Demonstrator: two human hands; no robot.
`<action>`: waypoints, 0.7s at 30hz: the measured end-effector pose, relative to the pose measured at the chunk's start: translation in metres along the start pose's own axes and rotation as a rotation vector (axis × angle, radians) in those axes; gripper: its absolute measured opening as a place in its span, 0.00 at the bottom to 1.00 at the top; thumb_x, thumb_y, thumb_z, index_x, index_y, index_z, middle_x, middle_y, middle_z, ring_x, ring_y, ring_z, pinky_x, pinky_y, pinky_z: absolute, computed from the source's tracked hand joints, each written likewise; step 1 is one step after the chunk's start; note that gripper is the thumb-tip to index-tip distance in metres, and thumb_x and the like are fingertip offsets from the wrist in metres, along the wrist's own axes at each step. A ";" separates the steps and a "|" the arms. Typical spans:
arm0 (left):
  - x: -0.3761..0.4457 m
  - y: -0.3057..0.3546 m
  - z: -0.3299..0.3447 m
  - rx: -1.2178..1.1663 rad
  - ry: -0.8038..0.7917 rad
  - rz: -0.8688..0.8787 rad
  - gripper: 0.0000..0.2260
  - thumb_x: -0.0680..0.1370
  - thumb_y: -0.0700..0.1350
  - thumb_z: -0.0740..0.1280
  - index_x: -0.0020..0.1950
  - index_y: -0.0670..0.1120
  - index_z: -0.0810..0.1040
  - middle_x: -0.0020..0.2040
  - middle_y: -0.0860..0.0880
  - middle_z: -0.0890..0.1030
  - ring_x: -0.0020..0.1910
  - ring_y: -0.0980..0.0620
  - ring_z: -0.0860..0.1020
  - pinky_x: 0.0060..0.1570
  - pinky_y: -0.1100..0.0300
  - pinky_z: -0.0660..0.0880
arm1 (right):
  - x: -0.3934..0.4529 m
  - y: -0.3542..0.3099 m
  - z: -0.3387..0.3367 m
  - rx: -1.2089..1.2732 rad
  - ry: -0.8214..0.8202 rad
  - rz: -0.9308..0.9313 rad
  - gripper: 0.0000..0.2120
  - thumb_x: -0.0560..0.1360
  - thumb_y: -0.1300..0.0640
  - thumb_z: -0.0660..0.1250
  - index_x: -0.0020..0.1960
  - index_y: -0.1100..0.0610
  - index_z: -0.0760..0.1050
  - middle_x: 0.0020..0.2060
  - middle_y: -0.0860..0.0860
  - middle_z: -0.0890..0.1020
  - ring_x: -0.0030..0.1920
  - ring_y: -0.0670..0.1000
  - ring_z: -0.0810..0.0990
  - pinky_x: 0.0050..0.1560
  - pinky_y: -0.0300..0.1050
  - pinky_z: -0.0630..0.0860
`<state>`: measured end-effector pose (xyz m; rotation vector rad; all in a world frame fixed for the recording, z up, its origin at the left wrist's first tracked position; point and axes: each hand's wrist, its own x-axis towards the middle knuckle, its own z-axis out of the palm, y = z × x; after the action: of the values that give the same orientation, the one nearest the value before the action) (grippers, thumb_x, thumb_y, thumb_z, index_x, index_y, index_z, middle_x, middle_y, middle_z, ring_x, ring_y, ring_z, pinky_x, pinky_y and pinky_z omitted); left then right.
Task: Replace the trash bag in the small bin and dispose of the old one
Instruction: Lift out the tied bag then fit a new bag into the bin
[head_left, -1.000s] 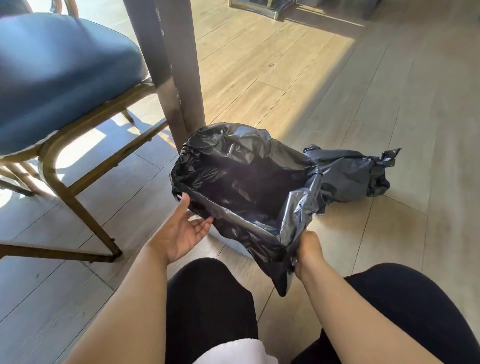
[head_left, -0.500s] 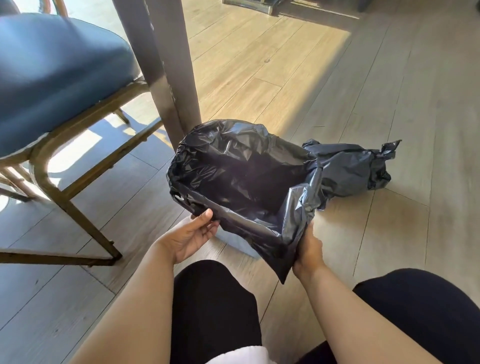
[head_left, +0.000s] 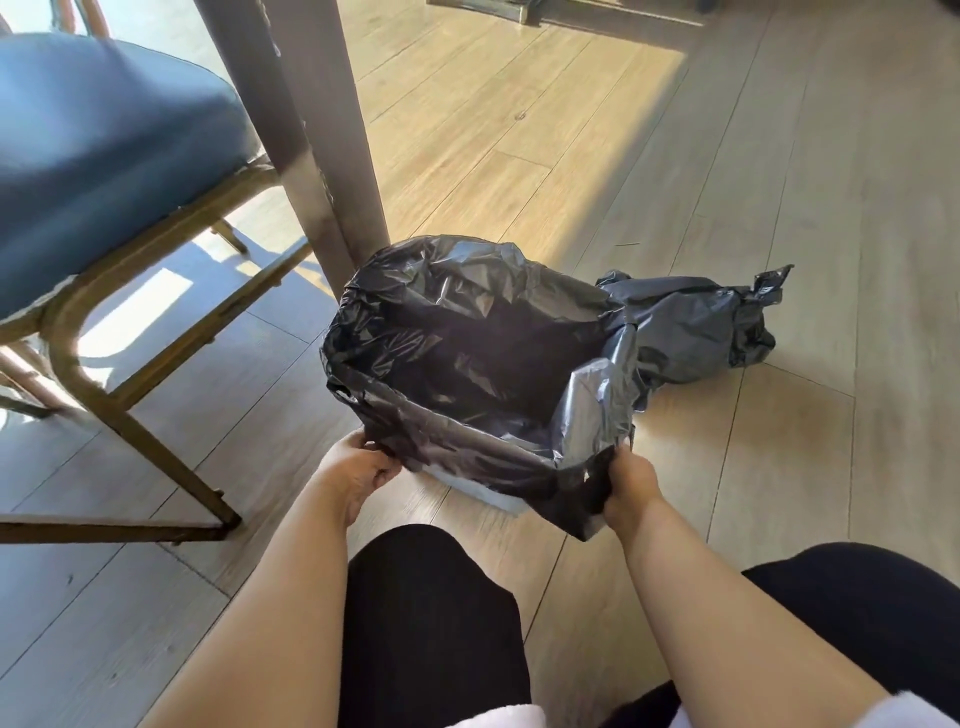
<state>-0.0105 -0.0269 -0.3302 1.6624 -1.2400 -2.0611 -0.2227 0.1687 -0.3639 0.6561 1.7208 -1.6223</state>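
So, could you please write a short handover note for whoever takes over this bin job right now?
Left hand: pinches the new bag at the near-left rim.
Right hand: grips its near-right corner.
Small bin: on the floor by the table leg, lined, only a pale strip showing.
Old bag: bunched on the floor to the right.
Done: old bag out, new one in.
Left: settle the rim, dispose of the old bag.

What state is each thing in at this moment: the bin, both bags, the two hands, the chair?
small bin: upright on the floor, almost wholly covered by the liner.
new trash bag: open, mouth folded over the bin's rim.
old trash bag: bunched up, lying on the floor beside the bin.
left hand: grips the liner's near edge.
right hand: grips the liner's near corner.
blue chair: standing, unoccupied.
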 end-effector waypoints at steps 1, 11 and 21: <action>0.002 0.003 0.000 -0.048 0.128 -0.017 0.17 0.75 0.24 0.57 0.56 0.39 0.77 0.46 0.40 0.82 0.44 0.46 0.81 0.40 0.62 0.80 | 0.008 -0.004 0.000 0.033 -0.010 0.014 0.18 0.74 0.50 0.66 0.58 0.60 0.80 0.56 0.57 0.82 0.51 0.59 0.83 0.41 0.49 0.81; -0.020 0.072 0.023 0.088 0.508 0.577 0.17 0.81 0.56 0.58 0.64 0.51 0.77 0.60 0.53 0.81 0.58 0.54 0.78 0.59 0.59 0.76 | -0.047 -0.081 0.014 0.019 -0.104 -0.454 0.22 0.72 0.40 0.67 0.60 0.52 0.78 0.55 0.49 0.82 0.54 0.49 0.80 0.58 0.47 0.76; -0.018 0.079 0.025 0.357 0.473 0.507 0.16 0.82 0.43 0.57 0.70 0.48 0.68 0.64 0.43 0.76 0.62 0.43 0.76 0.59 0.49 0.76 | -0.042 -0.080 0.031 -0.158 -0.107 -0.492 0.16 0.70 0.48 0.67 0.54 0.55 0.79 0.38 0.48 0.80 0.43 0.52 0.78 0.47 0.49 0.76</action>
<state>-0.0522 -0.0532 -0.2611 1.6117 -1.6864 -1.1243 -0.2517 0.1339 -0.2803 0.0634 2.0078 -1.7749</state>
